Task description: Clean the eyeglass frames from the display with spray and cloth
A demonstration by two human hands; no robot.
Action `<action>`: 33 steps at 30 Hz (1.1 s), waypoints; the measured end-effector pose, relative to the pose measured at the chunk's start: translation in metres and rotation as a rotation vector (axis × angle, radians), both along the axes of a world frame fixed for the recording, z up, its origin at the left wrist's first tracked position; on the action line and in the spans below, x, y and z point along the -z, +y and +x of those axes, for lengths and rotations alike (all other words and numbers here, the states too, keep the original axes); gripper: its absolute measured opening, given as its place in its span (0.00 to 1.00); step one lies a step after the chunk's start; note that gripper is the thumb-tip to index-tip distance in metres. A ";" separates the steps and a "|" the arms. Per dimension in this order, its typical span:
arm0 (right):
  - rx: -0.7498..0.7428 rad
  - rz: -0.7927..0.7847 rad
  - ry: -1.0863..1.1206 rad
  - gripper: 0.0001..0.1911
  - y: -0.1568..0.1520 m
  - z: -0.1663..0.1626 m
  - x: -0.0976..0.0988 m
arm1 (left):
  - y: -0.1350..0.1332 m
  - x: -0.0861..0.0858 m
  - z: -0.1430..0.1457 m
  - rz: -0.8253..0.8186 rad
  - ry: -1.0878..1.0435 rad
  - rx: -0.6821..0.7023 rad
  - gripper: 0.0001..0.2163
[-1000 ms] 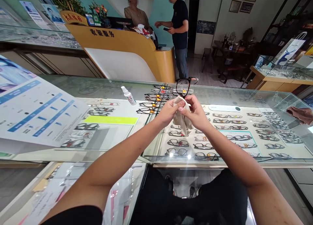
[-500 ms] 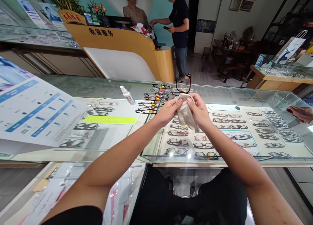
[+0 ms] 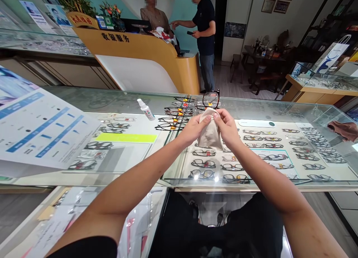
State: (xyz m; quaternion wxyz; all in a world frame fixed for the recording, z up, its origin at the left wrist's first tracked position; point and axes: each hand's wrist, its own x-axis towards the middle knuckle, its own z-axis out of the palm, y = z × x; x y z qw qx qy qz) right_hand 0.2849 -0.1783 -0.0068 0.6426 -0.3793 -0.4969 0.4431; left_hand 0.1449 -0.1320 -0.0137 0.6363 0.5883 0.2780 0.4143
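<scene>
My left hand (image 3: 197, 127) and my right hand (image 3: 227, 126) are together above the glass counter, both closed on a beige cloth (image 3: 210, 135). The thumbs press on its upper part, and the rest hangs down between the hands. A pair of dark-framed eyeglasses (image 3: 218, 100) stands up behind the cloth, one rim and lens showing above my fingers. Its other half is hidden by the cloth and hands. Beyond my left hand, several dark eyeglasses with yellow and red tags (image 3: 179, 111) lie in a row on the glass. A white spray bottle (image 3: 146, 110) stands to their left.
Inside the glass display case (image 3: 293, 183) are rows of eyeglasses. A printed sheet (image 3: 50, 127) juts in at left, above an open drawer (image 3: 156, 205). A brown cloth (image 3: 343, 130) lies at right. Two people are at the wooden cashier desk (image 3: 184, 73) behind.
The eyeglasses' visible rim has dropped slightly, and the cloth now hangs wider below my thumbs. Both hands stay in nearly the same place. The standing person's reaching hand has shifted a little.
</scene>
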 end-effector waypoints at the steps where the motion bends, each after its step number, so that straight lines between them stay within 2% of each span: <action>1: 0.004 -0.003 -0.003 0.21 0.000 0.000 0.000 | -0.001 0.000 0.001 -0.010 -0.003 -0.015 0.32; 5: 0.015 -0.008 0.005 0.22 0.001 -0.001 0.003 | 0.000 0.002 0.003 -0.063 -0.044 -0.048 0.33; 11: 0.057 0.007 0.008 0.22 0.003 0.001 0.005 | 0.003 0.007 0.005 -0.121 -0.115 -0.009 0.33; 17: 0.022 0.086 -0.127 0.22 0.001 0.001 0.003 | 0.003 0.005 0.004 -0.106 -0.157 -0.028 0.30; 25: 0.076 0.192 -0.276 0.13 -0.005 -0.001 -0.001 | 0.009 0.004 -0.003 -0.113 -0.133 0.110 0.30; 33: 0.078 0.126 -0.162 0.16 -0.004 -0.002 0.001 | 0.005 0.005 -0.001 -0.315 -0.130 0.113 0.31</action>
